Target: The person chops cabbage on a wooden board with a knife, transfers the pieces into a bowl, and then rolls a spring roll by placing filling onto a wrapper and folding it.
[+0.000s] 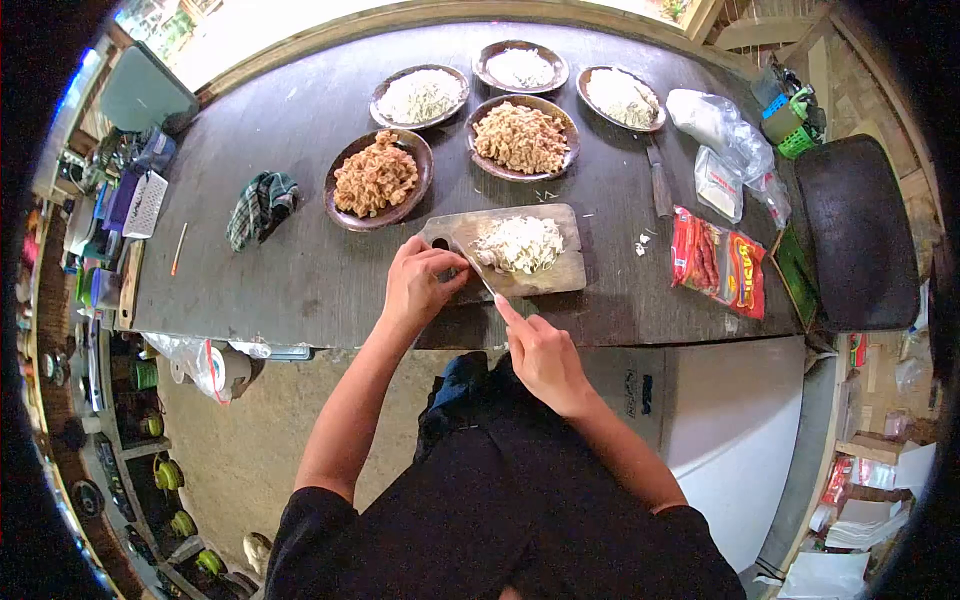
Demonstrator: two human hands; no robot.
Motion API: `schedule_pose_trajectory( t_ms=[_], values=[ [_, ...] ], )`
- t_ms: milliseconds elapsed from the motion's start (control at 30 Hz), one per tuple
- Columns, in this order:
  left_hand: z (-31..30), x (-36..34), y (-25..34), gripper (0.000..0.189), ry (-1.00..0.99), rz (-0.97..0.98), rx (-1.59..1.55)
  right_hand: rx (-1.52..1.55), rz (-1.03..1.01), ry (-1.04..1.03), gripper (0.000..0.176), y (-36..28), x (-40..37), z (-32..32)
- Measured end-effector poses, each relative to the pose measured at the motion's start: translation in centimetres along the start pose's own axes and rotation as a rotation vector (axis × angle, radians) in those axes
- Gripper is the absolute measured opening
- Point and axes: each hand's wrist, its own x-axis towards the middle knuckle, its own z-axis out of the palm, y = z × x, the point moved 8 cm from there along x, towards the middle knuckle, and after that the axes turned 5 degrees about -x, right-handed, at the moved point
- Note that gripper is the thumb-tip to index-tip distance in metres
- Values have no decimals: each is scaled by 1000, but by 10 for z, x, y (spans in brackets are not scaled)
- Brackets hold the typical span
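My right hand (545,360) grips a knife (487,284), its blade slanting up and left over the wooden cutting board (562,272). Close to the blade, at the board's left end, my left hand (424,288) is closed with thumb and fingers drawn together. Whatever those fingers hold, if anything, is hidden. A pile of pale, finely chopped food (522,245) lies on the board to the right of the blade. The board rests flat near the front edge of the dark table (300,300).
Behind the board stand plates of brown pieces (376,180) and pale shreds (422,96). A second knife (660,185), a red packet (715,265) and plastic bags (725,130) lie to the right. At left are a checked cloth (262,208) and a thin stick (179,250).
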Motion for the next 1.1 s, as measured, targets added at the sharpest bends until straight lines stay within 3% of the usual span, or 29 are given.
schedule_pose_trajectory(
  t_ms=[300, 767, 1100],
  values=[
    [-3, -2, 10, 18, 7, 60, 27, 46, 18, 80, 55, 12, -1, -4],
    [-3, -1, -1, 17, -2, -37, -27, 21, -4, 20, 54, 4, -2, 1],
    [-2, 0, 2, 13, -30, 31, 47, 59, -20, 41, 55, 9, -7, -6]
  ],
)
